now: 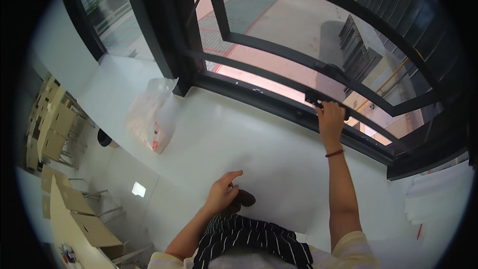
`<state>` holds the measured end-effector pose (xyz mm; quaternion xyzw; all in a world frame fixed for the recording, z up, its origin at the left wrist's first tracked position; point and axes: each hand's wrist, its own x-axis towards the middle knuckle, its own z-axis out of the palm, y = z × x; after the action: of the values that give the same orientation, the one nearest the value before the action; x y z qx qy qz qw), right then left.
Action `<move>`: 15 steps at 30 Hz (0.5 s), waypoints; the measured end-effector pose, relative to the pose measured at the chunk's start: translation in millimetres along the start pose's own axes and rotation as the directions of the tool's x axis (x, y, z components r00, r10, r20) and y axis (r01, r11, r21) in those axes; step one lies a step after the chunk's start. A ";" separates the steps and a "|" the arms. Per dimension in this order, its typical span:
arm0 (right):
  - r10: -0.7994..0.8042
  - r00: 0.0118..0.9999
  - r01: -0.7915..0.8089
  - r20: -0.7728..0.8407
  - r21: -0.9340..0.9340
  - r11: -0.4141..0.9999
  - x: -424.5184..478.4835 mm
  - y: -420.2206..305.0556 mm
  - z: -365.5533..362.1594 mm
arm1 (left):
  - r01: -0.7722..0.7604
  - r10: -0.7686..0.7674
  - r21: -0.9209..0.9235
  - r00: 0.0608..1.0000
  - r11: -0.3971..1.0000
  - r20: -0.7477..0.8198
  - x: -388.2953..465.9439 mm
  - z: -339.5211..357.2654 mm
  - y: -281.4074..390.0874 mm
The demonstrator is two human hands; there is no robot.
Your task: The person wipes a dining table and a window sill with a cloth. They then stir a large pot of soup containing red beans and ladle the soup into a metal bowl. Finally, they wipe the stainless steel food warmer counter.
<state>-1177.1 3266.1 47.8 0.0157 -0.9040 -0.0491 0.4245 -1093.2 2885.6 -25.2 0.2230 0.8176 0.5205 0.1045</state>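
Note:
My right hand (331, 114), with a dark red band at its wrist, is closed around the black handle (347, 113) on the lower bar of a dark-framed window. The window sash (276, 49) is tilted outward, with paving and a building beyond it. My left hand (224, 190) is over my lap, its index finger stretched out and the other fingers curled; it seems to hold nothing, though its underside is hidden. Below and beside it a brown shoe or foot (246, 197) shows in part. Striped black cloth (257, 231) covers my lap.
A clear plastic bag (153, 116) lies on the white sill (224, 130), left of me near the window post. Tan chairs (80, 224) and desks stand at the left, with a black bin (104, 138) on the floor. White sheets (437, 194) are stacked at the right.

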 end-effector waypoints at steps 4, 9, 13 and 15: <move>0.080 0.990 -0.087 0.112 0.060 0.994 -59.1 -15.0 46.2 | -0.021 0.021 -0.011 1.000 1.000 -0.003 -11.2 -1.9 0.2; 0.117 0.960 -0.145 0.256 0.096 0.985 -84.9 -16.7 71.0 | 0.115 -0.118 -0.105 0.993 0.988 -0.028 -26.9 -5.3 0.0; 0.082 0.956 -0.120 0.281 0.119 0.986 -88.4 -33.4 66.6 | 0.190 -0.214 -0.266 0.975 0.945 -0.065 -29.0 -6.0 -14.5; 0.040 0.990 -0.075 0.137 0.260 0.963 -73.0 -72.1 31.1 | 0.172 -0.233 -0.337 0.961 0.926 -0.150 -27.3 -9.0 -24.6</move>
<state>-1155.3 3201.9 -35.3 0.0428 -0.9283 0.0835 0.3597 -1079.1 2856.6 -45.0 0.0672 0.7469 0.6514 0.1155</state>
